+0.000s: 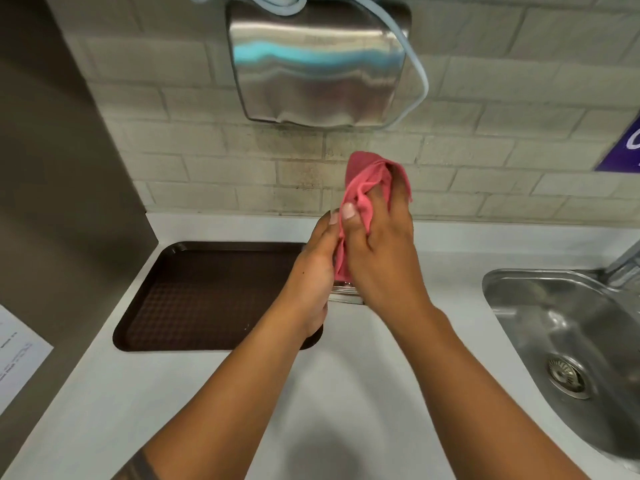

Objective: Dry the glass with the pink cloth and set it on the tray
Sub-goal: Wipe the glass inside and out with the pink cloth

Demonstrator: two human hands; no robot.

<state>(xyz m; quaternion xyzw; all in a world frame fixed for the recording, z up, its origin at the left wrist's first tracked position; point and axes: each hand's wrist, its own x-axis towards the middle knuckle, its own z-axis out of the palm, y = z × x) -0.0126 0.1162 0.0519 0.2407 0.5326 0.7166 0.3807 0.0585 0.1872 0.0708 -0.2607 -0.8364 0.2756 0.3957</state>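
Both hands hold a clear glass [344, 295] above the white counter; only its thick base shows between my wrists. The pink cloth [367, 185] is wrapped over the upper part of the glass and bunches above my fingers. My left hand [317, 268] grips the glass from the left side. My right hand [382, 244] presses the cloth against the glass from the right and top. The dark brown tray [194, 296] lies on the counter to the left, partly under my left hand.
A steel sink [568, 344] with a drain sits at the right, a tap above its far edge. A steel wall dispenser [318, 64] hangs on the tiled wall. A grey cabinet side stands at the left with a paper sheet [17, 355].
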